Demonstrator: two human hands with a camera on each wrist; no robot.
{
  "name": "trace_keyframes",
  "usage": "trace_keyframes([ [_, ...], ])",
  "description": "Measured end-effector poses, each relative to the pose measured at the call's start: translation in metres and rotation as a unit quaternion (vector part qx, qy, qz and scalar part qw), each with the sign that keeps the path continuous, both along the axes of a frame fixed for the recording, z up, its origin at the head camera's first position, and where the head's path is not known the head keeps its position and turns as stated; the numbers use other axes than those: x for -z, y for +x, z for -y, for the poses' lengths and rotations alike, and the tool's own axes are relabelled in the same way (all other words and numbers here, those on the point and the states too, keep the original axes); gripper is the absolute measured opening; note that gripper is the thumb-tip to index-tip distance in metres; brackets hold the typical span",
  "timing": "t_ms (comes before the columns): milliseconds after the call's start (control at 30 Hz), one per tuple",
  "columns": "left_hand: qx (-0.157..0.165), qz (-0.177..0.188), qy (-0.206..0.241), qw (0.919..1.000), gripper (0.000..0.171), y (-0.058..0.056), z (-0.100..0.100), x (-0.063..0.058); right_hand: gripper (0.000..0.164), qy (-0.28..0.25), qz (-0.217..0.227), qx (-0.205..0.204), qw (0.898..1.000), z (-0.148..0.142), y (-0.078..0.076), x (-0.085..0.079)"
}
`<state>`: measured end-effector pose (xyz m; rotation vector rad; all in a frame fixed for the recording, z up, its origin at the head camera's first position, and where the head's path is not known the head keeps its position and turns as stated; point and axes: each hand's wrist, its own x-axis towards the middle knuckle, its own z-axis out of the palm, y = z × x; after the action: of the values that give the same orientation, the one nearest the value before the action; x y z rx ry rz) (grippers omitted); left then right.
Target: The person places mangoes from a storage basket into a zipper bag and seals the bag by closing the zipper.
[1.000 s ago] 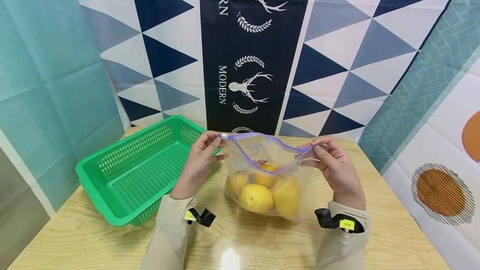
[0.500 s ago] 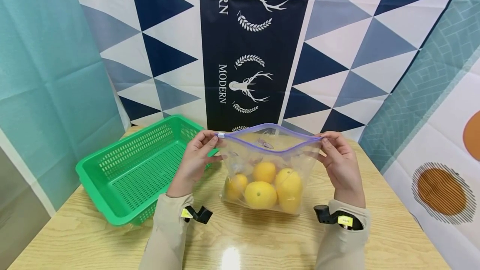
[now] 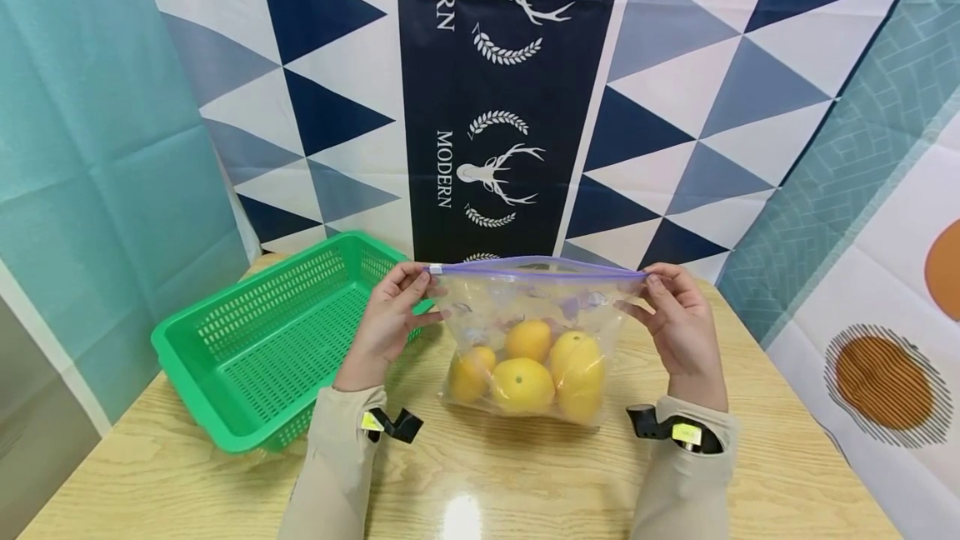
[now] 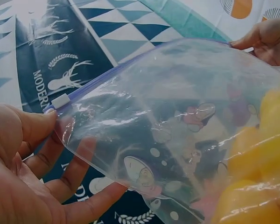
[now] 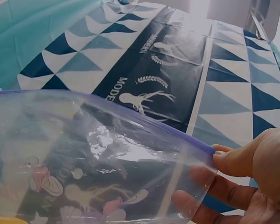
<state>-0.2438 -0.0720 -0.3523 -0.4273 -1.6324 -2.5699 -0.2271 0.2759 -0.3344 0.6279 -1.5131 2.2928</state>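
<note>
A clear zip bag [image 3: 480, 302] with a purple top edge and printed figures stands upright at mid-table. Inside, several yellow fruits [image 3: 522, 385] lie at its bottom. My left hand [image 3: 386, 325] pinches the top left corner between thumb and forefinger, right at the white slider [image 4: 61, 101], other fingers spread behind the plastic. At the opposite top corner, my right hand [image 3: 684, 327] pinches the purple edge. The mouth is drawn out between both hands, leaving a narrow gap between its two edges. In the right wrist view the thumb [image 5: 238, 161] presses on that corner.
Left of the bag, a green perforated plastic basket [image 3: 285, 357] stands on the wooden table [image 3: 555, 490]. A patterned cloth [image 3: 487, 90] hangs behind the table. More cloth [image 3: 885, 340] hangs along the right side.
Both hands have moved apart, the right one farther right and slightly up. The bag's mouth went from sagging and wide to nearly straight and narrow, and the bag's front has flattened.
</note>
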Motion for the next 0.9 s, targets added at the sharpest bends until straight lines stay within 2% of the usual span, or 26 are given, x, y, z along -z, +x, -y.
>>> trace_keyframes([
  [300, -0.013, 0.016, 0.003, 0.9998, 0.024, -0.004, 0.000, 0.006, 0.012, 0.023, 0.033, 0.022, 0.999, -0.001, -0.008, 0.007],
  [500, -0.018, 0.007, 0.002, 0.9998, 0.024, -0.007, -0.001, 0.010, 0.012, 0.022, 0.053, 0.029, 0.998, -0.002, -0.009, 0.010],
  [900, -0.019, 0.005, -0.012, 0.9997, 0.026, -0.005, -0.002, 0.006, 0.013, 0.022, 0.062, 0.030, 0.997, -0.005, -0.009, 0.011],
])
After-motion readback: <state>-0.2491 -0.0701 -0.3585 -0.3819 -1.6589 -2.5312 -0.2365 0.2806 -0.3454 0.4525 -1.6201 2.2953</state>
